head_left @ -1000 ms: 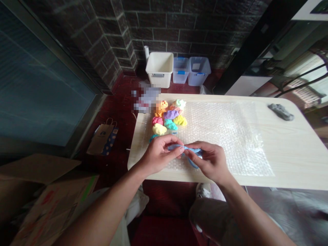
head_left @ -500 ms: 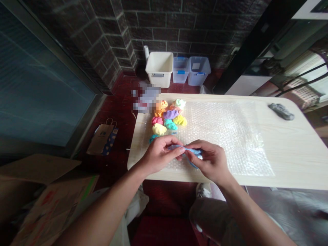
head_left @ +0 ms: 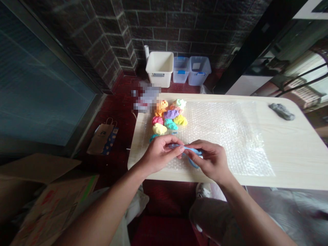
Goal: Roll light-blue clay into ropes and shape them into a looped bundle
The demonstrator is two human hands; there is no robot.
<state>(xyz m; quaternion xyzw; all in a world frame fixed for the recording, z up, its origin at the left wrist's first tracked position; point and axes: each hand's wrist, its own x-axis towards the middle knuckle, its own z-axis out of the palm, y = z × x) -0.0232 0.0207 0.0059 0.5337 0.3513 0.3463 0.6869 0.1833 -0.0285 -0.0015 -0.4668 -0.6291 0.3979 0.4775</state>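
A thin strip of blue modelling clay [head_left: 194,150] is stretched between my two hands, above the near edge of the bubble wrap. My left hand [head_left: 164,152] pinches its left part between thumb and fingers. Closed on the right part is my right hand [head_left: 211,157], its fingertips almost touching the left thumb. Another blue bit hangs or lies just below the strip; whether it is joined, I cannot tell. Beyond the left hand sit several soft clay lumps, among them a pale yellow lump [head_left: 159,128], a purple lump [head_left: 171,114] and a teal lump [head_left: 171,124].
Bubble wrap [head_left: 220,133] covers the middle of the wooden table [head_left: 289,150]. A grey lump [head_left: 282,111] lies at the far right. Behind the table stand a white bin [head_left: 160,70] and two clear boxes. An open cardboard box [head_left: 56,201] is at lower left.
The hands stay in nearly the same place, pinching the blue clay. The hanging blue bit shifts slightly between frames; the lumps have not moved.
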